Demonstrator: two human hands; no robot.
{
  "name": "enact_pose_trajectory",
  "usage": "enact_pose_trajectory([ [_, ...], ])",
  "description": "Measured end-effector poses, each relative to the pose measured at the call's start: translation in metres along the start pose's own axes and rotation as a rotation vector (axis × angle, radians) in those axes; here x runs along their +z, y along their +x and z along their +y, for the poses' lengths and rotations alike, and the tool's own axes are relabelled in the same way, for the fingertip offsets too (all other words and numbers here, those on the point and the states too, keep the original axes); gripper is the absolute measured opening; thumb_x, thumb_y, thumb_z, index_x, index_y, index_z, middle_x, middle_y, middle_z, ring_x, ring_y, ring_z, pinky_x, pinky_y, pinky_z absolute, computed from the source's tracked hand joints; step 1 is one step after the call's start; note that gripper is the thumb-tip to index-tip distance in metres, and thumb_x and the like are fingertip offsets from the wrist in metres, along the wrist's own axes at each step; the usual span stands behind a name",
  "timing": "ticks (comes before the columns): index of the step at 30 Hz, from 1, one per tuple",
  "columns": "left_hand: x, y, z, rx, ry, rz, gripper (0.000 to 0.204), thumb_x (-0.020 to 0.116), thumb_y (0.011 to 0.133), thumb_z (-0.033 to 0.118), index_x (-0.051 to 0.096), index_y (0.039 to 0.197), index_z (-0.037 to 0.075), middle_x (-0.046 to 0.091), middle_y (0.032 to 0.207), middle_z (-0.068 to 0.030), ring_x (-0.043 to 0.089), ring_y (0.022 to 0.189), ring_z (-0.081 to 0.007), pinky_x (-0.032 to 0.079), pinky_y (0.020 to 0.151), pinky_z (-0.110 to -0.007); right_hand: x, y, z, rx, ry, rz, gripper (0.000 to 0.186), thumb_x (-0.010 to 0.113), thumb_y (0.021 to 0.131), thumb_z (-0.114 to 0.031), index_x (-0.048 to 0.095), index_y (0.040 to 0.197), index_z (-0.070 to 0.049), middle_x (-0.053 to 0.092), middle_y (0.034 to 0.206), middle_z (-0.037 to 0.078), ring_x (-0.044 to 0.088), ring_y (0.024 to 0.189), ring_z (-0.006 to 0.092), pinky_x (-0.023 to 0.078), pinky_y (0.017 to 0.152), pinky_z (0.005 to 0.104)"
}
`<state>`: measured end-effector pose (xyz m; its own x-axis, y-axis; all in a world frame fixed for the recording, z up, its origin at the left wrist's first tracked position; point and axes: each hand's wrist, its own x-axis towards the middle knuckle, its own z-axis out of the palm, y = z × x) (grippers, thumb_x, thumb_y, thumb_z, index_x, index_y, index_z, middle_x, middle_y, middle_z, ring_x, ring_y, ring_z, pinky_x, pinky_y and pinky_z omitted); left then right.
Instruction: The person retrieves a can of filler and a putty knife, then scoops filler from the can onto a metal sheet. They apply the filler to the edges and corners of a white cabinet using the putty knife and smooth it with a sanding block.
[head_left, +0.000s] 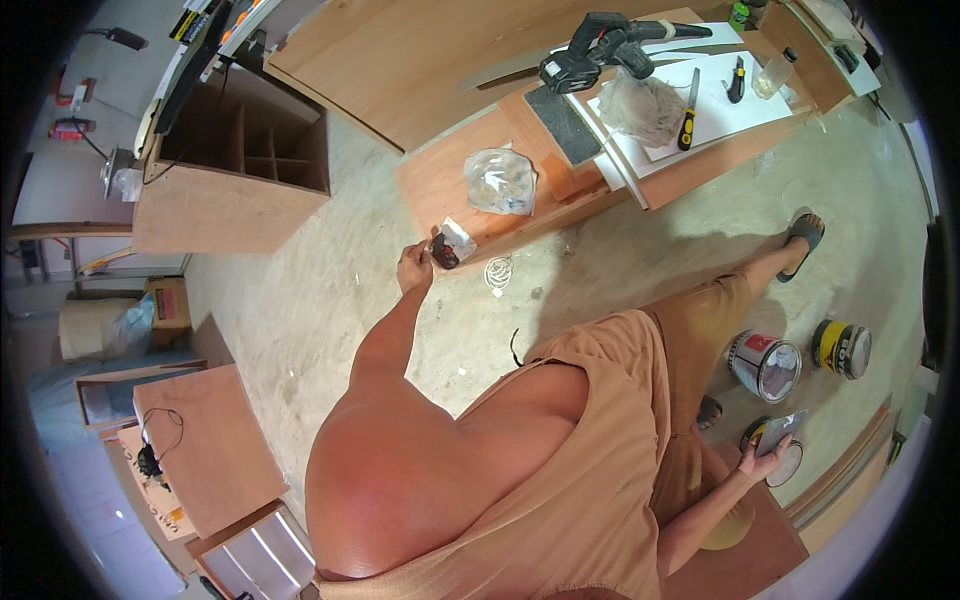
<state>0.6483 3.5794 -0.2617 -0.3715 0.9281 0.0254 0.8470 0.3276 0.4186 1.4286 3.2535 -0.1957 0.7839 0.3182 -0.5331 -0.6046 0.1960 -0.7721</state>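
Note:
My left hand (415,268) reaches to the near corner of a plywood board (425,185), fingers closed at the edge of a small dark object (445,250) beside a silvery sheet (460,238); what they grip is unclear. My right hand (762,460), low on the right, grips a flat grey rectangular object (778,430) over some cans. A crumpled plastic bag (500,180) lies on the board, and a coil of white cord (498,275) is on the floor.
A cordless blower (575,65), knives (688,115) and a cloudy bundle (645,110) rest on stacked boards. Cans (762,365) stand beside my legs. An open plywood cabinet (215,205) is upper left; wooden boxes (205,440) are lower left. Long boards (835,470) lie at right.

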Motion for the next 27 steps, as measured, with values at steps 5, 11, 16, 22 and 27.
enact_pose_trajectory([
  [5,0.002,-0.022,-0.021,0.027,0.124,-0.215,0.029,0.059,0.087,0.012,0.069,0.114,0.019,0.064,0.116,-0.0078,0.064,0.101,-0.0273,0.052,0.087,-0.037,0.004,-0.009,0.003,-0.049,-0.072,0.081,0.042,0.059,0.095,-0.026,0.053,0.134,-0.011,0.058,0.128,0.007,0.060,0.107,0.0233,0.052,0.079,0.0359],
  [11,0.015,-0.021,-0.016,0.090,0.168,-0.237,0.031,0.061,0.087,0.012,0.069,0.116,0.020,0.061,0.121,-0.0064,0.064,0.102,-0.0270,0.051,0.089,-0.037,0.022,-0.017,0.004,-0.033,-0.023,0.139,0.040,0.060,0.094,-0.026,0.055,0.132,-0.014,0.060,0.126,0.005,0.059,0.109,0.0239,0.051,0.081,0.0363],
  [16,0.018,-0.013,-0.013,0.044,0.207,-0.262,0.031,0.064,0.085,0.018,0.069,0.116,0.021,0.060,0.121,-0.0063,0.063,0.102,-0.0260,0.051,0.089,-0.037,0.009,-0.010,0.001,-0.005,-0.011,0.087,0.039,0.060,0.094,-0.026,0.056,0.131,-0.013,0.060,0.126,0.005,0.059,0.108,0.0244,0.050,0.082,0.0375],
  [22,0.019,-0.008,-0.012,0.004,0.291,-0.287,0.031,0.064,0.084,0.026,0.069,0.115,0.023,0.059,0.123,-0.0040,0.061,0.106,-0.0237,0.050,0.091,-0.036,-0.001,-0.004,0.001,0.007,0.032,0.064,0.039,0.060,0.094,-0.025,0.056,0.131,-0.012,0.059,0.128,0.005,0.058,0.111,0.0248,0.048,0.089,0.0397],
  [27,0.022,-0.008,-0.016,-0.010,0.296,-0.295,0.031,0.064,0.085,0.028,0.069,0.116,0.025,0.059,0.123,-0.0030,0.061,0.107,-0.0231,0.050,0.092,-0.036,0.010,-0.009,0.003,0.013,0.056,0.101,0.040,0.061,0.094,-0.024,0.055,0.131,-0.010,0.058,0.129,0.006,0.057,0.114,0.0253,0.047,0.093,0.0415],
])
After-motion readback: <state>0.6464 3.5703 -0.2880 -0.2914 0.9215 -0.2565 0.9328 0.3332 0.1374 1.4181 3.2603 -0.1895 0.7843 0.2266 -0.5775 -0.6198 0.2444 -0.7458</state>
